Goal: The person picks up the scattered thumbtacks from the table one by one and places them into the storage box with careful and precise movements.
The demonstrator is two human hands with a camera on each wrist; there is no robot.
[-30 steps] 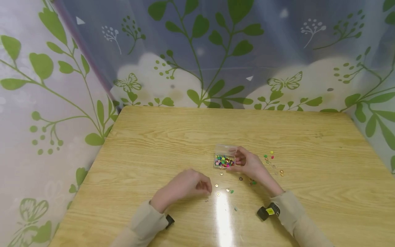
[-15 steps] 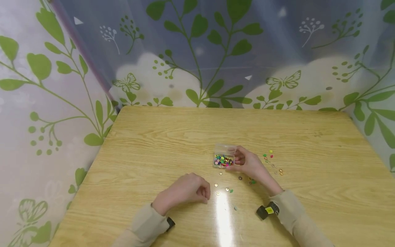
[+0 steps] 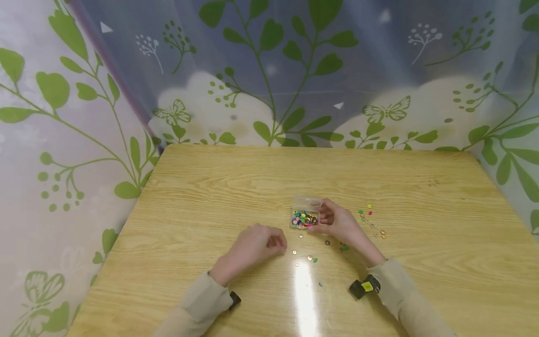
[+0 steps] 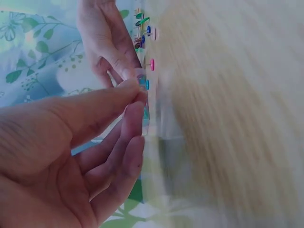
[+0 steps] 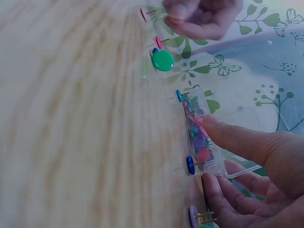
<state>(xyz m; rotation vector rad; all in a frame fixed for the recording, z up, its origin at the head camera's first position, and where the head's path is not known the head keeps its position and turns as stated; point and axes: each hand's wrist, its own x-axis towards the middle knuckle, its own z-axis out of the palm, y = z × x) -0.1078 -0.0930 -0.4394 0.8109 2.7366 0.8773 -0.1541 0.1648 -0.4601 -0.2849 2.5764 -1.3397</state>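
Observation:
My right hand [image 3: 343, 227] grips the right side of a small clear plastic box [image 3: 306, 202], its hinged lid raised at the back. Many coloured thumbtacks [image 3: 302, 219] fill the box. To the left and nearer me, my left hand [image 3: 254, 248] is held with thumb and forefinger pinched together. Its fingertips hide what lies between them in the left wrist view; a tack gone from the table suggests a thumbtack there. Loose thumbtacks lie heads down near the box, among them a green one [image 5: 163, 61] and a dark blue one [image 5: 190, 165] in the right wrist view.
More thumbtacks [image 3: 383, 233] are scattered right of the right forearm, and several brassy ones [image 3: 309, 258] lie between the hands. The wooden table [image 3: 202, 187] meets a patterned curtain [image 3: 236, 107] behind. A black wrist camera [image 3: 358, 289] sits by the right sleeve.
My left hand dipped toward me over a tack on the table, then rose back toward the box. That tack no longer shows there. The right hand and box stay in place.

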